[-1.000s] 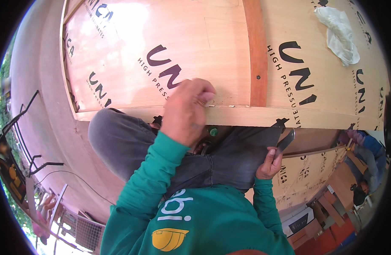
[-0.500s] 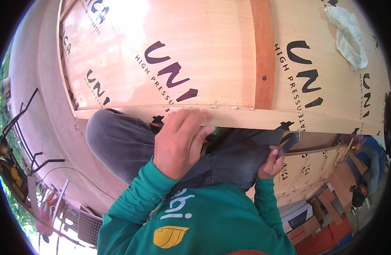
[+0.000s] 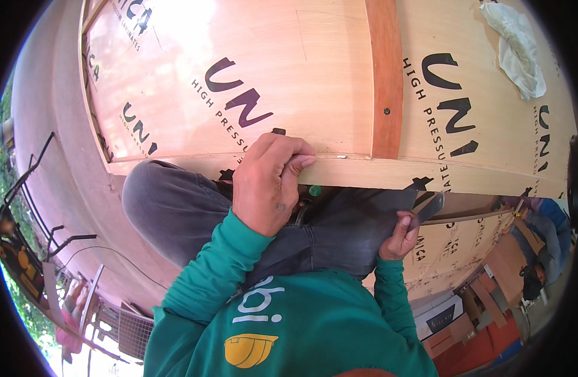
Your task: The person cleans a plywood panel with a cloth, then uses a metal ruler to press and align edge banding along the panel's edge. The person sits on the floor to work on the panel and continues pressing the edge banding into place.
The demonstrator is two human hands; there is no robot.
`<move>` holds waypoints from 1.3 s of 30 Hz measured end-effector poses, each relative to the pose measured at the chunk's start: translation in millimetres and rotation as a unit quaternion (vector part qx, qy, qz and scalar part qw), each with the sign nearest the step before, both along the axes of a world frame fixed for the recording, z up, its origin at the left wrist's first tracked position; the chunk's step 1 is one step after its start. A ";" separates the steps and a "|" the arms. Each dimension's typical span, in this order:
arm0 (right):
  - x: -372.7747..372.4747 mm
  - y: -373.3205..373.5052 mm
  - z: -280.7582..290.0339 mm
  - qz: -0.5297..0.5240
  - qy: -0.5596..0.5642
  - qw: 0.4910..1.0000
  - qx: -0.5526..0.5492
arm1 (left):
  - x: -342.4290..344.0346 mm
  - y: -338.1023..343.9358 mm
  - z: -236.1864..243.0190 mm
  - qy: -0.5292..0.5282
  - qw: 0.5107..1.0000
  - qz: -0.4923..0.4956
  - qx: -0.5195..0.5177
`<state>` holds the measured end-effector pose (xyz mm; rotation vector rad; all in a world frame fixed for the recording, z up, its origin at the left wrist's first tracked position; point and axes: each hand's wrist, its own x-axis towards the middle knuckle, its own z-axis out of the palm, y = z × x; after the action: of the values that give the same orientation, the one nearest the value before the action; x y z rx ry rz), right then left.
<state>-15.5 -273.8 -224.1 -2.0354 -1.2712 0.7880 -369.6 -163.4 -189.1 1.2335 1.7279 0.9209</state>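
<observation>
My left hand (image 3: 267, 182) is at the near edge of a pale wooden panel (image 3: 327, 88) printed with dark lettering. Its thumb and index fingertip are pinched together over the thin groove along that edge; anything between them is too small to make out. A small pale chip (image 3: 342, 157) sits in the groove just right of those fingers. Lower right, beside my thigh, my right hand (image 3: 399, 239) grips a flat grey metal blade (image 3: 430, 208), its handle hidden by the fingers. My legs (image 3: 176, 207) are bent under the panel's edge.
A reddish wooden strip (image 3: 384, 75) with a screw crosses the panel. Crumpled white cloth or plastic (image 3: 518, 53) lies at the far right. Another person (image 3: 543, 245) is low at the right, near wood pieces (image 3: 490, 305). A black and yellow machine (image 3: 16, 251) stands left.
My left hand has moved slightly up onto the panel's edge, its fingertips now pinched at the groove. Some pale chips seen there before are out of sight. My right hand keeps the blade.
</observation>
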 end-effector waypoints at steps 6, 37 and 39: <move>-5.0 2.0 3.7 -0.008 0.008 1.000 -0.011 | -25.9 -10.7 8.3 0.005 1.000 0.025 0.013; -27.6 22.3 14.5 0.046 -0.069 0.996 0.044 | -3.1 20.3 23.1 -0.097 0.974 -0.189 0.075; -27.3 22.4 14.7 0.049 -0.071 0.995 0.043 | -9.3 9.7 28.4 -0.067 0.949 -0.294 0.091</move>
<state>-42.8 -251.4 -209.5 -2.0028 -1.4685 0.6296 -378.9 -153.7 -160.8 1.6432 1.0812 0.7838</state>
